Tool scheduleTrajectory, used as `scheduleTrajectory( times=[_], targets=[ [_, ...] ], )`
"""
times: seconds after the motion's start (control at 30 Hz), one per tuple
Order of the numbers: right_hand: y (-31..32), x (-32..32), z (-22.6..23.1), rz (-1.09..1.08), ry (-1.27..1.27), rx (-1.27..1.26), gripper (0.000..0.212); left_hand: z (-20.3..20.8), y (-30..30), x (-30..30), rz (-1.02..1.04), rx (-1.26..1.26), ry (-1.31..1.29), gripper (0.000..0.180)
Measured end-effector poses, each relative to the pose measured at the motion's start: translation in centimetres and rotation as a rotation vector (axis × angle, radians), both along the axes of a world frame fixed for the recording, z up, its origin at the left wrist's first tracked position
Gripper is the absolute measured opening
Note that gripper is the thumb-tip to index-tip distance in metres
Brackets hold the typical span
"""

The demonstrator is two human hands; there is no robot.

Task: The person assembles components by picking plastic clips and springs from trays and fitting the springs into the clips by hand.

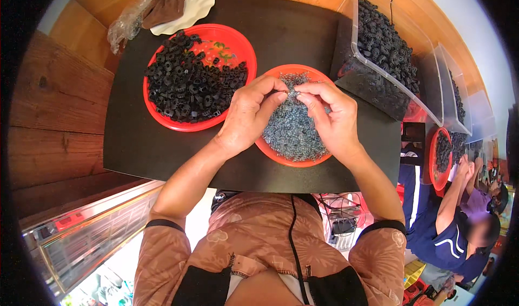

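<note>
My left hand (247, 110) and my right hand (338, 114) meet above a round orange-red tray (303, 164), thumb and forefinger of each pinched together, the fingertips almost touching. Whatever sits between them is too small to make out. Filling the tray is a heap of small silvery metal pieces (294, 130) that look like coil springs. To the left, close to my left wrist, a larger red tray (244, 42) holds a pile of small black plastic parts (189, 92) with holes in them. Part of its patterned bottom shows at the top right.
Both trays stand on a dark table (146, 152). At its far right is a clear plastic bin (373, 63) full of black parts, with more bins beyond. A brown cloth (165, 8) and clear plastic wrap lie far left. At right, another person (454, 236) sits near a red tray.
</note>
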State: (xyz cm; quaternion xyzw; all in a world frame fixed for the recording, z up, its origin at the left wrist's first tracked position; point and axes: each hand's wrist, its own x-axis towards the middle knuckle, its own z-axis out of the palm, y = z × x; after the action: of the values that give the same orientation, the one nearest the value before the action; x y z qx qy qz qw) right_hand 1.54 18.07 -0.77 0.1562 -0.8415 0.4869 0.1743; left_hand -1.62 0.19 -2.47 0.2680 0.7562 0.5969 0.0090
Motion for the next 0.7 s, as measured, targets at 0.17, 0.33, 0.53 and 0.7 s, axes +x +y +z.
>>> scheduleTrajectory(
  times=[0.17,0.33,0.53,0.7],
  targets=[
    [-0.4,0.9,1.2,-0.025,-0.434,-0.221,0.006,0.2,0.2,0.3,0.031,-0.068,0.102,0.008],
    [0.0,0.7,2.0,0.043,-0.717,-0.312,0.009,-0.6,-0.1,0.0,-0.187,0.272,-0.475,0.008],
    [0.3,0.9,1.3,0.012,-0.175,0.227,0.015,0.1,-0.4,0.0,-0.198,0.293,-0.539,0.009],
    [0.1,0.5,1.5,0.059,-0.473,-0.046,0.016,-0.2,0.4,0.2,-0.058,0.083,-0.085,0.005]
  ],
)
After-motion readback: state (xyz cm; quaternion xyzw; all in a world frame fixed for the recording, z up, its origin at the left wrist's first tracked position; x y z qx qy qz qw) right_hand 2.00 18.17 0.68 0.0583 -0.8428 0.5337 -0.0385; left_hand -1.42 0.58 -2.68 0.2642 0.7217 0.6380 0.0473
